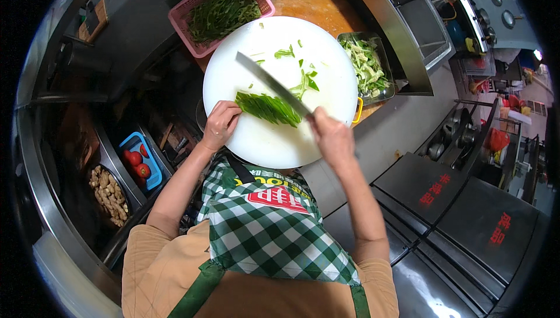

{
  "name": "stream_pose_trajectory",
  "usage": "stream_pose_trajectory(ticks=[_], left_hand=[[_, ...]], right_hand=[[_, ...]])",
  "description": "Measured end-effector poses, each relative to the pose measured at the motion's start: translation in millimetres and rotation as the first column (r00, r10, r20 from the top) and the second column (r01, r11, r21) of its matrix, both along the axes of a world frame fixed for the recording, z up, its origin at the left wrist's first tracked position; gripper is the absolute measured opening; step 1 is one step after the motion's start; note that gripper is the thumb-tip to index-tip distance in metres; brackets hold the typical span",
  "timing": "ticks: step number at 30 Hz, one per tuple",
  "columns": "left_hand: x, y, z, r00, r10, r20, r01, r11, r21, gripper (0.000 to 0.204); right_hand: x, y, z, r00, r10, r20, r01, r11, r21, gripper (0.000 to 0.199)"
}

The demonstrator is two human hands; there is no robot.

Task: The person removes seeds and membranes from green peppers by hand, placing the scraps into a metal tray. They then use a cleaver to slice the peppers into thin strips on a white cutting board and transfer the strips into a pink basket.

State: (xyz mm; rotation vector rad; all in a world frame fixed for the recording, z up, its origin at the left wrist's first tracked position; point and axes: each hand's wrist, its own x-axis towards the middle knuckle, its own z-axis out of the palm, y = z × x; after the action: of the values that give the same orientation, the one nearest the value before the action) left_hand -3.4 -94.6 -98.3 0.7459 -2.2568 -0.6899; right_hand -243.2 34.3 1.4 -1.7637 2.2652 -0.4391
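Note:
My right hand [333, 138] is wrapped round the handle of a kitchen knife [269, 80], its long blade slanting up and left over a round white cutting board [262, 143]. Below the blade lies a neat row of sliced green pepper [265, 108], cut into thin slanted strips. At the left end of that row, my left hand [221, 123] presses its bent fingers together against the strips. Loose green scraps [284, 52] are scattered beyond the blade, and a few more pieces [309, 81] lie close to its right side.
Behind the board on the left stands a pink basket [175, 23] of green strips. A metal tray [389, 87] of pale chopped vegetables sits at the right. Lower left are a blue tray [156, 169] with tomatoes and a container of ginger [108, 194]. Dark-topped cabinets [420, 187] stand right.

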Motion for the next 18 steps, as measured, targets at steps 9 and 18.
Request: stream_pose_trajectory(ticks=[9,18], left_hand=[[-7.0,2.5,-1.7,0.997,0.067,-0.034,-0.066,0.998,0.025,0.018],[-6.2,5.8,7.3,0.996,0.072,-0.059,-0.068,0.995,0.076,0.023]], right_hand=[[-68.5,-32.9,10.6,0.974,0.113,-0.198,-0.097,0.991,0.091,0.023],[-50.8,-14.2,-6.6,0.966,-0.079,-0.247,0.086,0.996,0.017,0.024]])
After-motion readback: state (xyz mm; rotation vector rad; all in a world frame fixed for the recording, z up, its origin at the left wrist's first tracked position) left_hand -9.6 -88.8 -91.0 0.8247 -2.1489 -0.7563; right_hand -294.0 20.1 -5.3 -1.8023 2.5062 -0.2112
